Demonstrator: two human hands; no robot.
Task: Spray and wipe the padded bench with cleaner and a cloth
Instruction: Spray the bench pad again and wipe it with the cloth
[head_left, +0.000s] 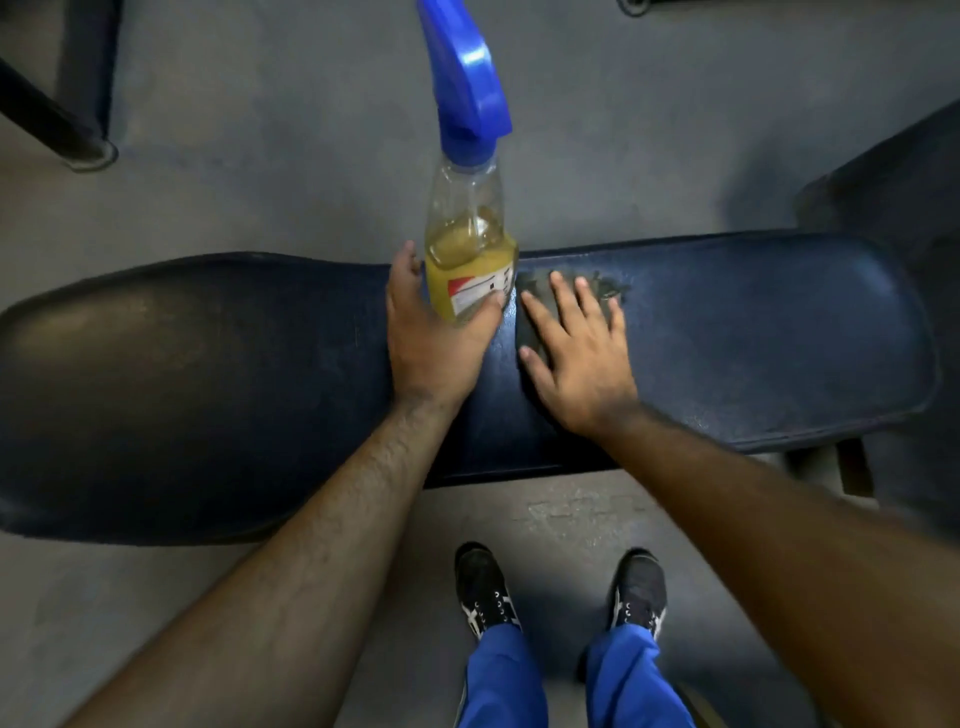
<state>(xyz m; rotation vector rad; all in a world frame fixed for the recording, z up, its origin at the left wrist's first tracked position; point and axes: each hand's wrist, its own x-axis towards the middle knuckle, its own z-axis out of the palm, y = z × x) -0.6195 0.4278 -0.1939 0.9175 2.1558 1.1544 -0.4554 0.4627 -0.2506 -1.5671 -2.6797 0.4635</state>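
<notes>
Yellow cleaner half-fills the spray bottle (470, 244), upright on the padded bench (753, 332), left hand (434, 338) curled round its base. Just right of the bottle, the right hand (576, 343) lies flat, fingers spread on a dark cloth (535, 291). A hasty wipe could topple the bottle.

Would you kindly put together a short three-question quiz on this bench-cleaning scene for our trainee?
1. True or false: the left hand grips the spray bottle by its blue trigger head.
2. Where does the right hand rest? A) on the floor B) flat on a dark cloth on the padded bench C) on the bottle
3. Fill in: the bottle's liquid is ____.

Key: 1 false, it holds the lower body; 2 B; 3 yellow.
</notes>
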